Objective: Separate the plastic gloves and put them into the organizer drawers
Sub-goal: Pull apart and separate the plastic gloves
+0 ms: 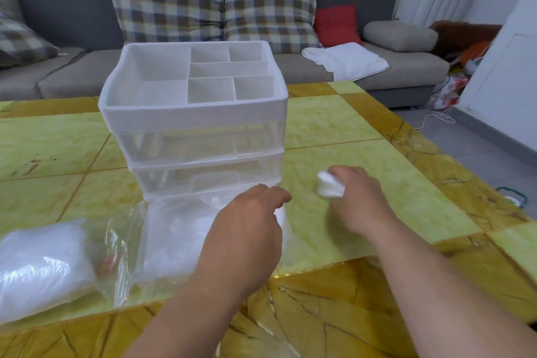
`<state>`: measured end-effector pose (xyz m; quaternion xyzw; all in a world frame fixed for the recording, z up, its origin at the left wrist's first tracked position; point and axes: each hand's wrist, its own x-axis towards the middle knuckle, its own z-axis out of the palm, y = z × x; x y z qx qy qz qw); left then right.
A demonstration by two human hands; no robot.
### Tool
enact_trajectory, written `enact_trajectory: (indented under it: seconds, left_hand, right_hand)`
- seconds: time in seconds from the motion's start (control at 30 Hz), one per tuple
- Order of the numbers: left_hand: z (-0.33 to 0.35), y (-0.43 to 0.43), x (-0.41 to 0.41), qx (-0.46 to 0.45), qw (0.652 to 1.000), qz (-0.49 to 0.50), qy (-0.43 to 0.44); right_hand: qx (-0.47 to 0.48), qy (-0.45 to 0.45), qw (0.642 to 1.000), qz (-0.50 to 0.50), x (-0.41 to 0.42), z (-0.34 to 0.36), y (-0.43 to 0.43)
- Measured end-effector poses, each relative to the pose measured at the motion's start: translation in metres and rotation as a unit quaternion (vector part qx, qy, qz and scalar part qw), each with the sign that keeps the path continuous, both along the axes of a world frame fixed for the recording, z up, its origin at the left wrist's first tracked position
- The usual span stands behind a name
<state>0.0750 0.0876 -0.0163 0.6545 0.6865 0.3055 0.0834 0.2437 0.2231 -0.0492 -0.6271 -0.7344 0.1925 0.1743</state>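
— What is the right hand (360,203) doing?
— It pinches a balled-up plastic glove (329,187), white and crumpled, between thumb and fingers. It holds the glove just above the tabletop (363,125), to the right of the organizer (191,113).
— And the left hand (247,229)?
— It hangs over the bottom drawer (174,229), which is pulled out toward the person. Its back faces the camera and its fingers curl down near the drawer's far right corner. Whether they grasp anything I cannot tell.
— What is in that drawer?
— Clear, filmy plastic, rather blurred. It looks like loose gloves, but I cannot make out single ones.
— The other drawers?
— Two clear drawers (203,142) above it are pushed in. On top sits a white tray (151,73) split into compartments, one large on the left and five smaller ones on the right.
— Anything else on the tabletop?
— A clear bag of gloves (43,264) lies at the left, just beside the open drawer.
— And behind?
— A grey sofa (72,9) with plaid cushions (168,0), a red cushion (337,25) and a white towel (345,59).
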Motion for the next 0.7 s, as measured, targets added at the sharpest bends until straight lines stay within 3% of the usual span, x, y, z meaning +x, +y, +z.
enact_trajectory:
  seconds: [0.13, 0.2, 0.23, 0.3, 0.4, 0.47, 0.7]
  left_hand:
    - [-0.003, 0.005, 0.004, 0.003, 1.0, 0.004, -0.016]
    - [-0.003, 0.004, 0.008, 0.006, 0.999, 0.005, -0.034]
    - [-0.002, 0.004, 0.011, 0.007, 0.999, 0.004, -0.046]
    - [-0.002, 0.003, 0.017, 0.009, 0.997, -0.011, -0.072]
    - [-0.002, 0.003, 0.027, 0.008, 0.993, -0.053, -0.105]
    - [0.0, 0.004, 0.032, 0.013, 0.991, -0.084, -0.101]
    - [0.0, 0.002, 0.045, 0.064, 0.989, -0.111, -0.08]
  right_hand:
    - [-0.02, -0.098, 0.995, -0.012, -0.002, 0.007, -0.012]
    - [-0.058, -0.08, 0.995, -0.009, 0.003, 0.016, -0.022]
    - [-0.08, -0.031, 0.996, -0.011, 0.006, 0.022, -0.029]
    - [-0.147, 0.159, 0.976, -0.034, 0.013, 0.037, -0.043]
    - [-0.281, 0.421, 0.862, -0.027, 0.022, 0.059, -0.069]
    - [-0.299, 0.468, 0.831, 0.016, 0.03, 0.061, -0.079]
    - [-0.279, 0.525, 0.804, -0.009, 0.046, 0.06, -0.085]
